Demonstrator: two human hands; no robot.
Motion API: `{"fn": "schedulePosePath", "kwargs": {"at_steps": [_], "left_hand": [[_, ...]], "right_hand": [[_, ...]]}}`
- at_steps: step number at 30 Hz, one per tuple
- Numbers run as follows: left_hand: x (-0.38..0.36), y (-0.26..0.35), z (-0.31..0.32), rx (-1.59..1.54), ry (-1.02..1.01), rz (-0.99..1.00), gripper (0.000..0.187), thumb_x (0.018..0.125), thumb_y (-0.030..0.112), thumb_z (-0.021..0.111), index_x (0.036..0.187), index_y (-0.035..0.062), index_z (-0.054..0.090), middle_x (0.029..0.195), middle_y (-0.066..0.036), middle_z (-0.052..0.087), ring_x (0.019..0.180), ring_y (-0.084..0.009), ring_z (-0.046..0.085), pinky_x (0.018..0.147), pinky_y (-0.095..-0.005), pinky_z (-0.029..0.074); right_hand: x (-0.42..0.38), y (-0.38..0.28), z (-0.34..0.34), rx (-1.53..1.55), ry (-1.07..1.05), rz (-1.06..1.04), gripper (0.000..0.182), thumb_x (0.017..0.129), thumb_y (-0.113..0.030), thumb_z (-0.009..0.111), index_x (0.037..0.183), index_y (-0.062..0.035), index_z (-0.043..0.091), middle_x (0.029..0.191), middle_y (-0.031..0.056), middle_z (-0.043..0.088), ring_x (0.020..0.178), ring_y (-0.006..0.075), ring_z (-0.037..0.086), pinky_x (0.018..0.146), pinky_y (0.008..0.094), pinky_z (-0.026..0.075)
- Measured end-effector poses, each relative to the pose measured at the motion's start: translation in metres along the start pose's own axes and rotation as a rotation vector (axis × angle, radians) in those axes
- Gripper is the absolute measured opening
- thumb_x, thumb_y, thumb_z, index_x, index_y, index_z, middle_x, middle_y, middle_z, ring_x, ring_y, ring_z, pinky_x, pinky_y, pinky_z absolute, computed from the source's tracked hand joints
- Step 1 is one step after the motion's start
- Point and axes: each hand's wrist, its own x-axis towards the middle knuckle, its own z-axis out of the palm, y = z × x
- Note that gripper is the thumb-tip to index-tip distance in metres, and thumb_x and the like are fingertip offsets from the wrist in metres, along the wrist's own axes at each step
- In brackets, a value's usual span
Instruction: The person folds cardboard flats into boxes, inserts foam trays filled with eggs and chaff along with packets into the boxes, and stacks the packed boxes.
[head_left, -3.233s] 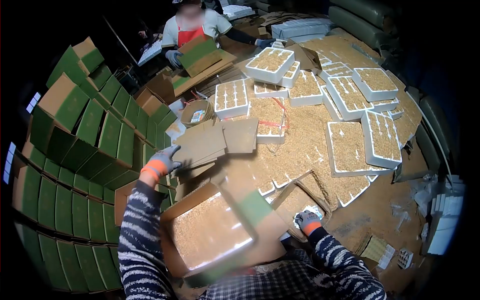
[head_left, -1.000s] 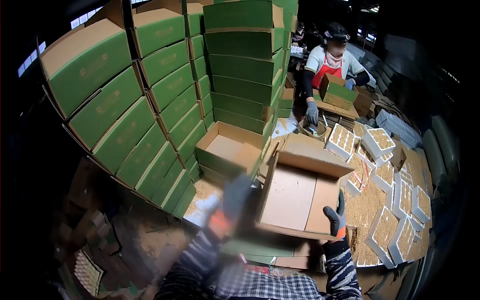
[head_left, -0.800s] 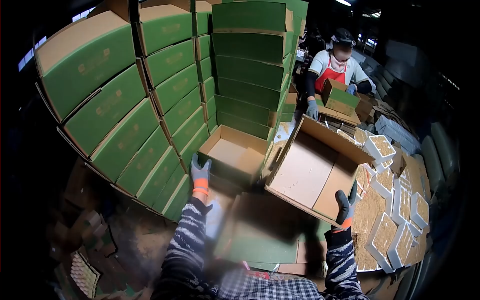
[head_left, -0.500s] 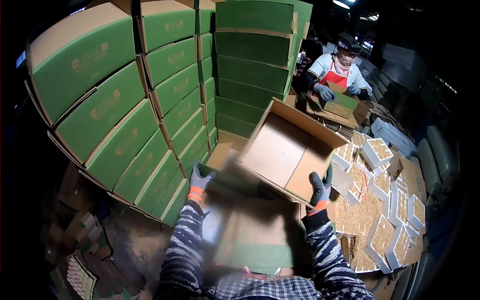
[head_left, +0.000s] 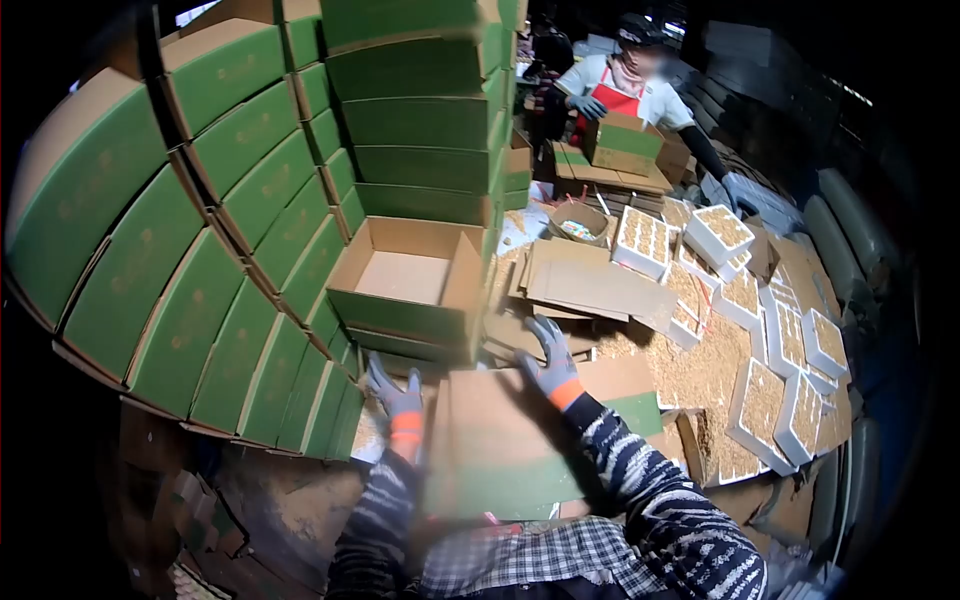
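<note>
An open-topped green cardboard box (head_left: 400,318) rests among the stacked cartons in front of me, its bare brown inside facing up. My left hand (head_left: 397,397), in a grey glove with an orange cuff, is just below the box's near side with thumb and fingers spread. Right of the box's lower corner is my right hand (head_left: 550,362), gloved alike, fingers apart and nothing in them. Between and below both hands lies a folded cardboard piece (head_left: 500,445), brown with a green band.
Tall stacks of green cartons (head_left: 240,150) rise at left and behind. Loose cardboard sheets (head_left: 590,283) lie beyond my right hand. White foam trays (head_left: 760,400) with brown filling cover the right table. Across it, a person (head_left: 625,90) in a red apron stands by another box (head_left: 625,145).
The box, earlier tilted in my right hand, now sits upright by the stack, and both hands are off it. My view has shifted. The other person's arm now reaches toward the trays.
</note>
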Motion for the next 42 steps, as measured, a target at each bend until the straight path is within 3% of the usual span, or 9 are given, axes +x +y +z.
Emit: {"fn": "schedulePosePath", "kwargs": {"at_steps": [7, 13, 21, 29, 32, 33, 36, 39, 42], "left_hand": [[-0.066, 0.076, 0.039, 0.36, -0.77, 0.758, 0.064, 0.084, 0.045, 0.067, 0.134, 0.008, 0.053, 0.133, -0.017, 0.052, 0.124, -0.0358, 0.048, 0.108, -0.0502, 0.035], [-0.019, 0.201, 0.01, 0.539, -1.378, 0.239, 0.058, 0.078, 0.047, 0.075, 0.12, 0.0076, 0.066, 0.104, -0.013, 0.072, 0.09, -0.0279, 0.069, 0.082, -0.0374, 0.053], [-0.023, 0.326, -0.039, 0.529, -0.889, 1.056, 0.044, 0.081, 0.046, 0.072, 0.104, 0.0097, 0.067, 0.1, -0.015, 0.069, 0.092, -0.033, 0.065, 0.076, -0.0418, 0.05], [0.043, 0.34, -0.047, 0.591, -1.189, 0.751, 0.033, 0.094, 0.024, 0.059, 0.117, 0.0017, 0.057, 0.102, -0.022, 0.067, 0.096, -0.0391, 0.064, 0.081, -0.0423, 0.05], [0.079, 0.268, -0.007, 0.135, -0.924, 0.743, 0.026, 0.094, 0.018, 0.06, 0.113, -0.0003, 0.063, 0.095, -0.012, 0.069, 0.083, -0.018, 0.062, 0.074, -0.0333, 0.048], [0.045, 0.291, -0.006, -0.262, -0.923, 0.267, 0.022, 0.098, 0.018, 0.057, 0.108, 0.0007, 0.066, 0.094, -0.008, 0.068, 0.083, -0.013, 0.059, 0.073, -0.0275, 0.047], [-0.003, 0.281, 0.008, -0.424, -0.774, 0.593, 0.022, 0.1, 0.012, 0.051, 0.109, -0.0001, 0.067, 0.096, -0.003, 0.068, 0.084, -0.0083, 0.059, 0.074, -0.0224, 0.046], [-0.042, 0.302, -0.013, 0.02, -1.061, 1.094, 0.033, 0.082, 0.011, 0.068, 0.115, 0.0081, 0.07, 0.116, -0.015, 0.068, 0.12, -0.0314, 0.058, 0.107, -0.0436, 0.039], [-0.043, 0.245, -0.005, 0.222, -1.344, 0.748, 0.042, 0.078, 0.012, 0.072, 0.119, 0.0112, 0.069, 0.125, -0.011, 0.066, 0.131, -0.032, 0.05, 0.111, -0.0431, 0.034]], "right_hand": [[-0.186, -0.075, -0.06, -0.24, -0.682, -0.43, 0.074, 0.082, -0.046, 0.069, 0.144, -0.0132, 0.044, 0.153, 0.0222, 0.032, 0.141, 0.0423, 0.03, 0.115, 0.0567, 0.025], [-0.132, -0.072, -0.15, -0.097, -0.057, -0.263, 0.078, 0.078, -0.032, 0.075, 0.144, -0.0071, 0.042, 0.154, 0.0237, 0.031, 0.14, 0.0463, 0.03, 0.113, 0.0563, 0.03], [-0.071, -0.074, -0.243, -0.569, 0.2, -0.218, 0.057, 0.083, -0.041, 0.07, 0.129, -0.0093, 0.056, 0.138, 0.0088, 0.055, 0.131, 0.0291, 0.047, 0.114, 0.0521, 0.029], [-0.094, -0.087, -0.282, -0.073, 0.173, -0.608, 0.024, 0.079, -0.036, 0.077, 0.085, -0.0157, 0.064, 0.083, 0.0006, 0.063, 0.086, 0.0234, 0.061, 0.099, 0.042, 0.044], [-0.091, -0.1, -0.269, 0.227, 0.042, -0.474, 0.018, 0.086, -0.033, 0.067, 0.089, -0.0152, 0.065, 0.083, 0.005, 0.065, 0.088, 0.0261, 0.061, 0.089, 0.0404, 0.046], [-0.088, -0.105, -0.258, 0.204, -0.051, -0.444, 0.018, 0.088, -0.033, 0.064, 0.091, -0.0158, 0.066, 0.085, 0.0071, 0.066, 0.089, 0.027, 0.062, 0.086, 0.0396, 0.046], [-0.094, -0.102, -0.213, -0.009, -0.398, -0.305, 0.03, 0.085, -0.042, 0.067, 0.1, -0.0157, 0.067, 0.095, 0.0111, 0.066, 0.092, 0.032, 0.06, 0.087, 0.0412, 0.045], [-0.085, -0.121, -0.247, -0.191, 0.031, -0.223, 0.042, 0.086, -0.047, 0.067, 0.107, -0.011, 0.064, 0.112, 0.0136, 0.063, 0.103, 0.0339, 0.058, 0.086, 0.0437, 0.047], [-0.102, -0.138, -0.244, 0.031, -0.337, -0.144, 0.063, 0.087, -0.057, 0.06, 0.132, -0.0133, 0.055, 0.125, 0.0177, 0.057, 0.117, 0.039, 0.053, 0.103, 0.0544, 0.038]]}}
